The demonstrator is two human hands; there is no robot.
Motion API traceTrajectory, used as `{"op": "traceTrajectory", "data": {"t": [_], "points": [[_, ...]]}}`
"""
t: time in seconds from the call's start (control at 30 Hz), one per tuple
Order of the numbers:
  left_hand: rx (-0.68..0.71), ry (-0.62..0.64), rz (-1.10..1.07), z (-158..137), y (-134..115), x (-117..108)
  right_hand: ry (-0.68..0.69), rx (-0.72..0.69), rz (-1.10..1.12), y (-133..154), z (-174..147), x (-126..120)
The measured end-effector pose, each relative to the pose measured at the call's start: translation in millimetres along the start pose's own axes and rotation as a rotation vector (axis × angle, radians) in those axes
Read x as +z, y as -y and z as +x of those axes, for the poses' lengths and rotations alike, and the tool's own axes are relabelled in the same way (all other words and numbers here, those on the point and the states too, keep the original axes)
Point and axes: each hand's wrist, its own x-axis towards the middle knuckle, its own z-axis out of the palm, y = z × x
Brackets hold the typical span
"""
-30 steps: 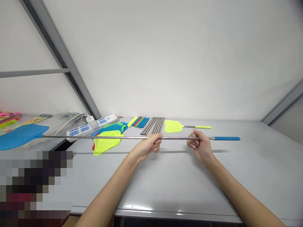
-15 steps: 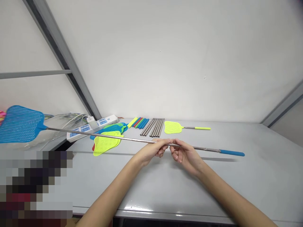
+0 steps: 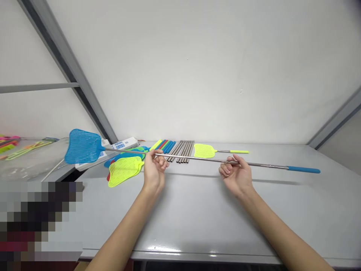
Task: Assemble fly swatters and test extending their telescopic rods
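A long blue fly swatter (image 3: 194, 158) with a telescopic metal rod is held crosswise above the table, blue head at the left and blue grip at the right. My left hand (image 3: 154, 171) pinches the rod nearer the head, fingers closed on it. Toward the grip, my right hand (image 3: 237, 174) is closed round the rod. Behind the rod lies a shorter yellow-green fly swatter (image 3: 204, 151). Loose swatter heads (image 3: 124, 172) in yellow-green, blue, green and red are piled left of my left hand.
On the grey table (image 3: 194, 222), metal tubes (image 3: 184, 152) lie side by side near several coloured grips (image 3: 166, 146). A white power strip (image 3: 125, 144) stands at the back left. Farther left is clear plastic wrapping (image 3: 36, 162). A white wall rises behind.
My hands have moved apart along the rod, the left toward the head, the right toward the grip. The blue fly swatter has shifted right.
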Motion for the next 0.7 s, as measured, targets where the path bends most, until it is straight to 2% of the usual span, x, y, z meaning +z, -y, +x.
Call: {"op": "traceTrajectory", "data": {"t": [0.03, 0.1, 0.27, 0.43, 0.7], "points": [[0.040, -0.024, -0.007, 0, 1, 0, -0.010, -0.012, 0.023, 1, 0, -1], [0.064, 0.006, 0.021, -2, 4, 1, 0.002, -0.015, 0.044, 2, 0, -1], [-0.025, 0.249, 0.179, -14, 14, 9, 0.122, 0.092, -0.046, -3, -7, 8], [-0.117, 0.382, 0.255, -22, 21, 13, 0.212, 0.181, -0.216, -12, -14, 15], [-0.254, 0.461, 0.172, -24, 26, 12, 0.245, 0.214, -0.362, -11, -17, 15]]}}
